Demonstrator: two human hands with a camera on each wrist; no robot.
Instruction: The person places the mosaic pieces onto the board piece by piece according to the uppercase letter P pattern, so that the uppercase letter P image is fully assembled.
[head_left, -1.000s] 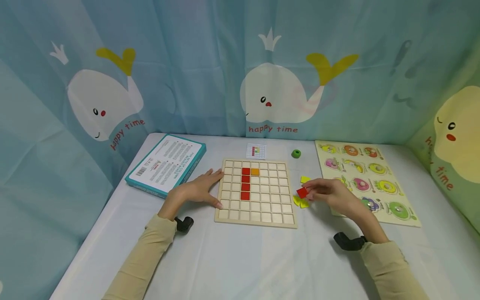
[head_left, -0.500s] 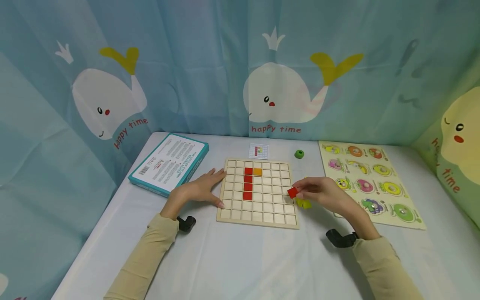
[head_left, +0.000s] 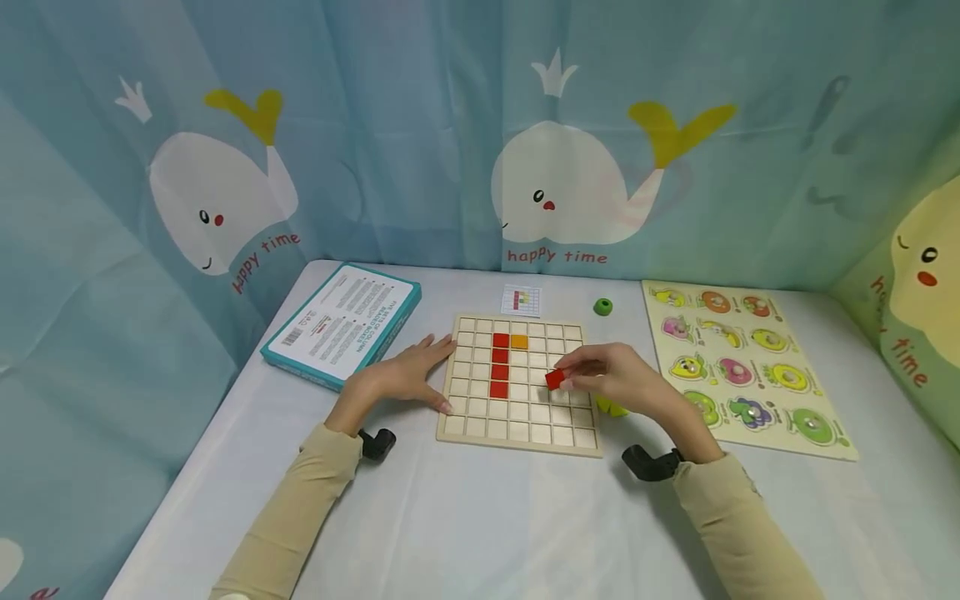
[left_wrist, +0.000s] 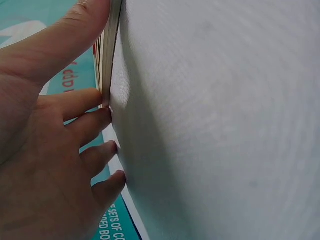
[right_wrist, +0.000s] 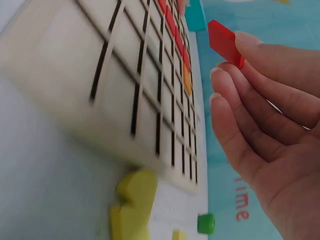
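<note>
My right hand (head_left: 618,379) pinches a red square tile (head_left: 554,379) between thumb and fingertips, above the right part of a wooden grid board (head_left: 517,444). The right wrist view shows the red tile (right_wrist: 225,43) lifted off the board. On the board a column of several red tiles (head_left: 499,356) stands in one line, with an orange tile (head_left: 519,342) beside the top one. My left hand (head_left: 405,375) rests with spread fingers against the board's left edge; in the left wrist view its thumb and fingertips touch that edge.
Yellow pieces (head_left: 611,407) lie right of the board, partly behind my right hand. Behind the board are a small printed pattern card (head_left: 521,301) and a green bead (head_left: 603,307). A teal-edged box (head_left: 341,325) lies left, a fruit puzzle board (head_left: 750,367) right.
My right hand has carried the red tile leftward, from beside the yellow pieces to over the board. My left hand stays at the board's left edge. The head view has shifted slightly.
</note>
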